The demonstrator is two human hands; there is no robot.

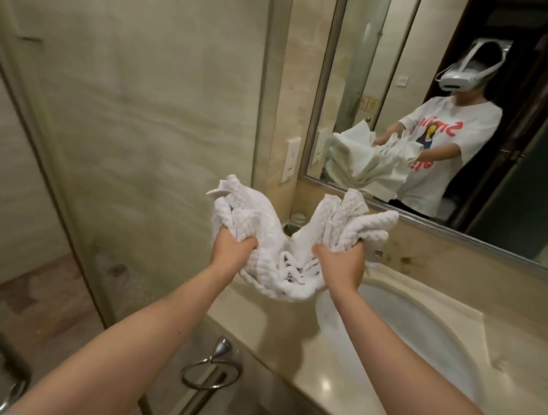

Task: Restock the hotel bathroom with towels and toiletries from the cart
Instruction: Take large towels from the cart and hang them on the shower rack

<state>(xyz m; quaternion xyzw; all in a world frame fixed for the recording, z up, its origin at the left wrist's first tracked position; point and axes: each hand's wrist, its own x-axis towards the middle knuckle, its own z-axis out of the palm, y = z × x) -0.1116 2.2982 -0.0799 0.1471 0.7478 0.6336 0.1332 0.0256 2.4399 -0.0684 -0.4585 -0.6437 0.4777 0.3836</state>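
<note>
Towel restocking, centre frame.
Bunched white towel (283, 254) clenched in left hand (232, 247) and right hand (339, 259); probably needs shaking flat, then folding.

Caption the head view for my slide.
Bunched white towel gripped in the left hand and right hand beside the sink.

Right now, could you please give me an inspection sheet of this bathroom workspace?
Surface: beige stone counter with a white basin set into it.
Job's things: one white towel, bunched up, held above the counter's left end; no toiletries seen.
Clutter: a small glassy item behind the towel, mostly hidden.
Hands: left hand and right hand each grip a bunch of the towel.
Cables: nothing seen.
Surroundings: mirror above the counter, wall socket beside it, towel ring on the counter front.
</note>
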